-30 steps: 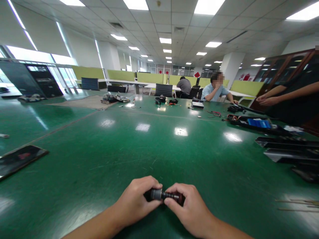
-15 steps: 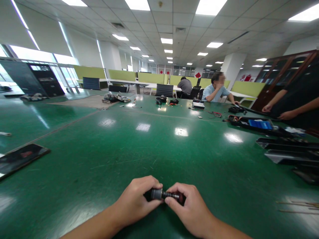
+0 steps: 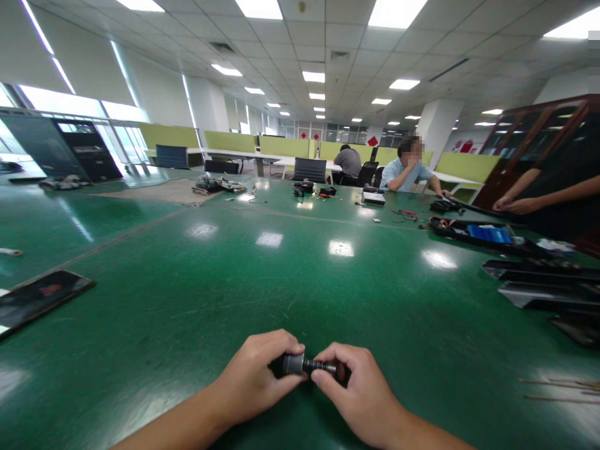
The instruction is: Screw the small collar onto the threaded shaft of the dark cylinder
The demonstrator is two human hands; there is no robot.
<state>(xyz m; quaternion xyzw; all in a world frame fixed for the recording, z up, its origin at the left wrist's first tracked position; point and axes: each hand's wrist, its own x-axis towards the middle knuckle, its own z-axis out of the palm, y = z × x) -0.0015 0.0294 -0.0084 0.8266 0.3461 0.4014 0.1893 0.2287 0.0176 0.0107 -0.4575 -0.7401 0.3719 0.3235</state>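
Note:
Low in the middle of the head view, a small dark metal shaft part [image 3: 294,364] lies crosswise between my two hands, just over the green table. Its left end is a thick grey-black cylinder; toward the right it thins to a ribbed, stepped rod with a shiny tip. My left hand [image 3: 257,375] is closed on the thick cylinder, thumb in front and fingers behind. My right hand [image 3: 360,389] pinches the thin rod between thumb and forefinger. Its other fingers curl behind and are partly hidden.
The green table [image 3: 225,300] spreads all around. A flat dark panel [image 3: 44,300] lies at left. On the right are thin brown rods [image 3: 562,389], black metal channels [image 3: 539,294] and a black tray with blue packets [image 3: 490,234]. A co-worker's hands [image 3: 515,204] work beyond it.
My hands and the shaft part hold nearly the same place. At the far right, the standing co-worker's hands have come closer together.

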